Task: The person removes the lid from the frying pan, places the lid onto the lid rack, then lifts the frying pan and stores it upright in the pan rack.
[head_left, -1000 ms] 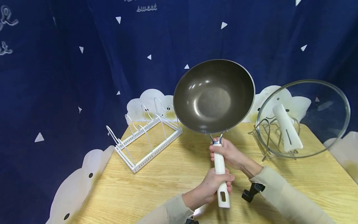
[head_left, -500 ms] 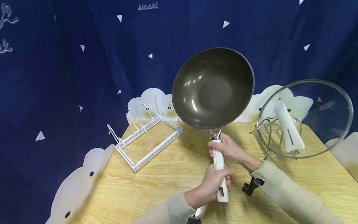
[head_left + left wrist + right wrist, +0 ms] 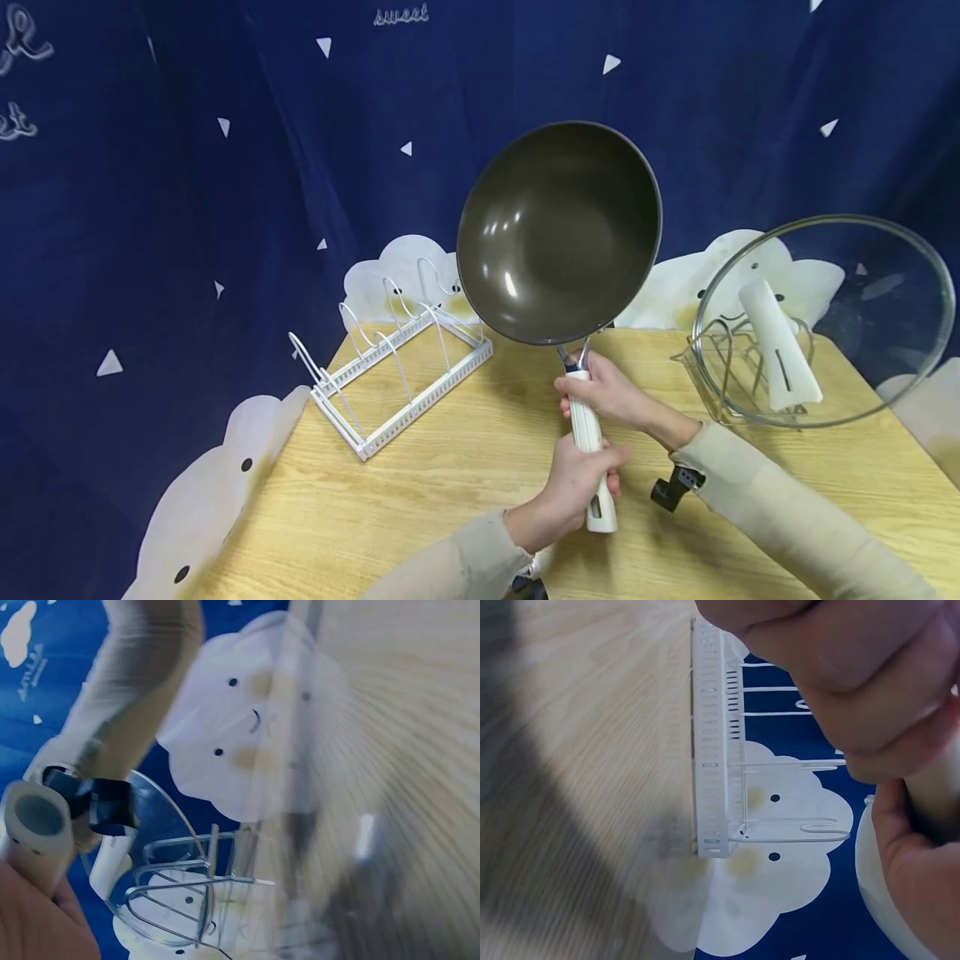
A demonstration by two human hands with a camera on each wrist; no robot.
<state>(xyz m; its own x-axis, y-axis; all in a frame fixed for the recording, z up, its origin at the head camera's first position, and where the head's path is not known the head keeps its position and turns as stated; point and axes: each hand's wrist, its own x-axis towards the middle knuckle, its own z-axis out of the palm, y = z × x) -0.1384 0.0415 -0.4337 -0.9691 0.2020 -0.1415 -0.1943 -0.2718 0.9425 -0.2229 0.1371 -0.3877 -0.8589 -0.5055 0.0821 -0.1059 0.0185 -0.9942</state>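
A dark-coated wok (image 3: 558, 233) is held up over the table, its inside facing me and its long white handle (image 3: 586, 425) pointing down toward me. My right hand (image 3: 609, 392) grips the handle's upper end, just below the metal fork that joins it to the wok. Lower down, my left hand (image 3: 573, 483) wraps the handle with its thumb across the front; the slotted end sticks out beneath. In the right wrist view the curled fingers (image 3: 855, 682) wrap the handle. The left wrist view catches the handle's end (image 3: 39, 817) above the left hand (image 3: 45, 922).
A white wire pan rack (image 3: 405, 408) stands at the table's left. On the right, a glass lid (image 3: 885, 333) with a white upright handle (image 3: 780, 346) leans in a small metal wire rack (image 3: 720, 375). A blue curtain (image 3: 225, 208) hangs behind the wooden table (image 3: 420, 500).
The wok has risen and shifted slightly left, tilting more toward me. Both hands keep their grip on the handle and move up a little with it. The racks and lid stay put.
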